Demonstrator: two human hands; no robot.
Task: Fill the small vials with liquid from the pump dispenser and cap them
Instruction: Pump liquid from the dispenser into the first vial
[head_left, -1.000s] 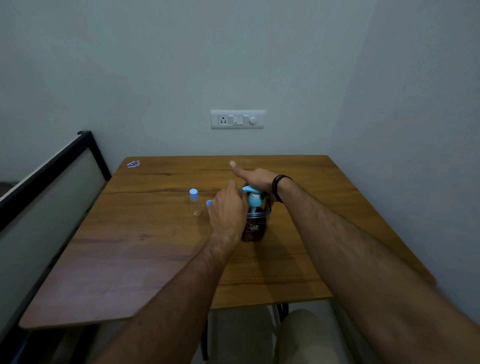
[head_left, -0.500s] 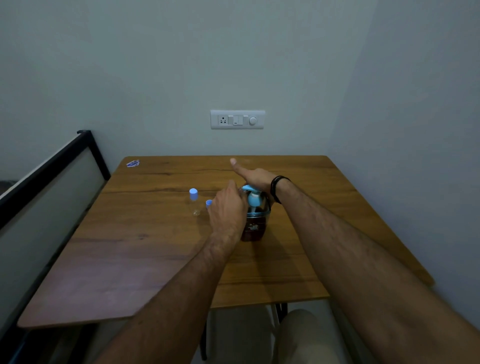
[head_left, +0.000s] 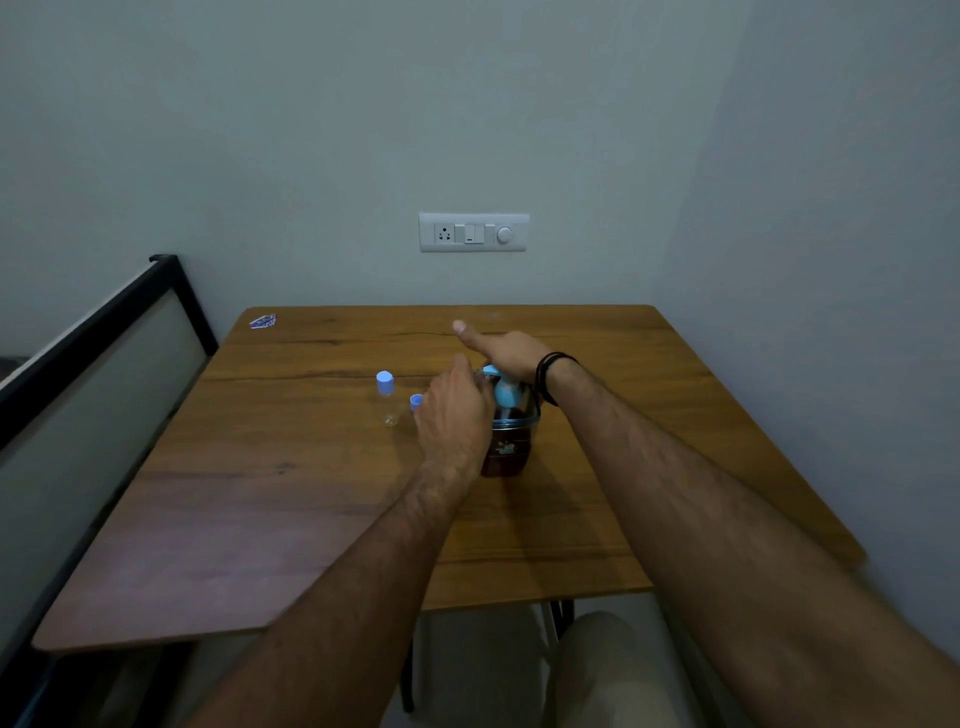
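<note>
A pump dispenser (head_left: 506, 441) with a dark lower body, clear dome and light blue pump head stands mid-table. My right hand (head_left: 501, 348) lies flat on the pump head with fingers straight and pressing down. My left hand (head_left: 454, 410) is curled just left of the nozzle; its fingers close round a small vial, which the hand almost entirely hides. To the left, a clear vial with a blue cap (head_left: 385, 397) stands upright. A loose blue cap (head_left: 415, 401) shows at the left hand's edge.
The wooden table (head_left: 291, 467) sits in a corner, with walls behind and to the right. A blue sticker (head_left: 263, 321) lies at its far left corner. A black-framed panel (head_left: 104, 332) runs along the left side. A switch plate (head_left: 474, 232) is on the back wall.
</note>
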